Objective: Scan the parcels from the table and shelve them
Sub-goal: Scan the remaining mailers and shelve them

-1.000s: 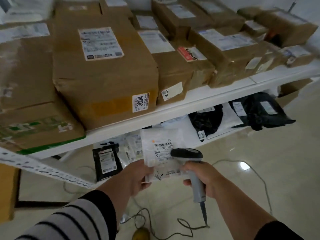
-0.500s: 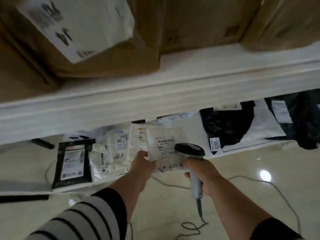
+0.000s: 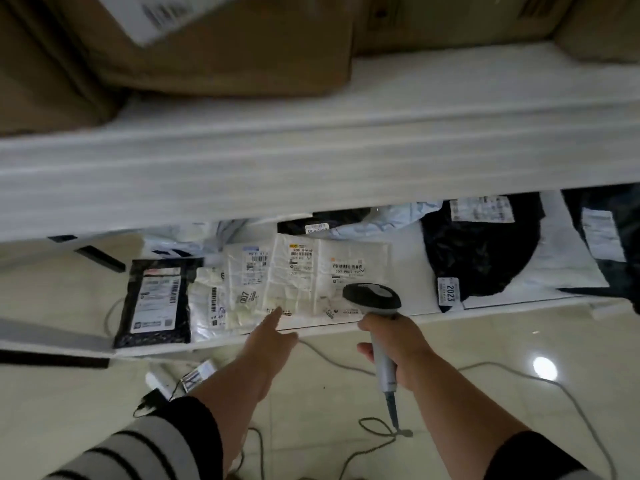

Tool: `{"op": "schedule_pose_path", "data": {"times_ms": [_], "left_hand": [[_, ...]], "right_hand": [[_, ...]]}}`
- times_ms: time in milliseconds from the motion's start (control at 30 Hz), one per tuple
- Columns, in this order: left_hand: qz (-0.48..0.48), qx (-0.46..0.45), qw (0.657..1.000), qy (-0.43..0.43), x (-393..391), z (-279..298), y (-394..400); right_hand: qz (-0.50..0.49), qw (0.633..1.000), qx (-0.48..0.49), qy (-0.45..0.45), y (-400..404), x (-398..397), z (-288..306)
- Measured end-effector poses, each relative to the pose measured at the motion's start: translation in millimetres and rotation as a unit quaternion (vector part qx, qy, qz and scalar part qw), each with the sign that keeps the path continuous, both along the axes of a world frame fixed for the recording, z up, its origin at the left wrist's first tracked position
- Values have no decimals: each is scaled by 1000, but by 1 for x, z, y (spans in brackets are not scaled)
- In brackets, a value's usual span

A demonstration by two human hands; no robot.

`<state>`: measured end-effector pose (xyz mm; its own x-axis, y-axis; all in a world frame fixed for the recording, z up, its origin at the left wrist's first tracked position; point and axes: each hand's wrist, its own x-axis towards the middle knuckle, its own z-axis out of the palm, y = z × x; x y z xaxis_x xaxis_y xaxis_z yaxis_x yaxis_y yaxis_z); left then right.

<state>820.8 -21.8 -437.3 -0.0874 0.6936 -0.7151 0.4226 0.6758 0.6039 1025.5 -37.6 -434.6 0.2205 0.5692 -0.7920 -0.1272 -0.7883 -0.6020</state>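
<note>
A small white parcel (image 3: 349,271) with a barcode label lies flat on the low white shelf (image 3: 408,315), at the right end of a row of white bags. My left hand (image 3: 270,344) is just in front of the shelf edge, empty, with its forefinger stretched out to the front edge of the white bags. My right hand (image 3: 398,344) grips the handle of a grey barcode scanner (image 3: 374,299), whose dark head hangs over the front right corner of that parcel. The scanner's cable (image 3: 391,431) trails down to the floor.
A black labelled bag (image 3: 156,299) lies at the shelf's left end. Black bags (image 3: 478,258), one tagged 2023, lie to the right. The upper white shelf (image 3: 311,161) with brown cardboard boxes (image 3: 221,46) overhangs close above. Cables and a power strip (image 3: 173,379) lie on the tiled floor.
My left hand has laid the white parcel on the low shelf and let go of it. The view has dropped and moved closer to the shelf. The scanner stays in my right hand.
</note>
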Motion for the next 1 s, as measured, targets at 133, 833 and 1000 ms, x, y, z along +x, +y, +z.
{"op": "schedule_pose_path", "data": {"times_ms": [133,833,1000], "left_hand": [[42,-29,999,-10,-32,56,-31],[221,60,973,-39,-418,350,-156],[262,67,962,-37,-498,360,-169]], "right_hand": [[74,997,-9,6,-17,-29,72],[372,917,134,-49,-83,-418,351],[387,906,164,-56,-77,-495,366]]}}
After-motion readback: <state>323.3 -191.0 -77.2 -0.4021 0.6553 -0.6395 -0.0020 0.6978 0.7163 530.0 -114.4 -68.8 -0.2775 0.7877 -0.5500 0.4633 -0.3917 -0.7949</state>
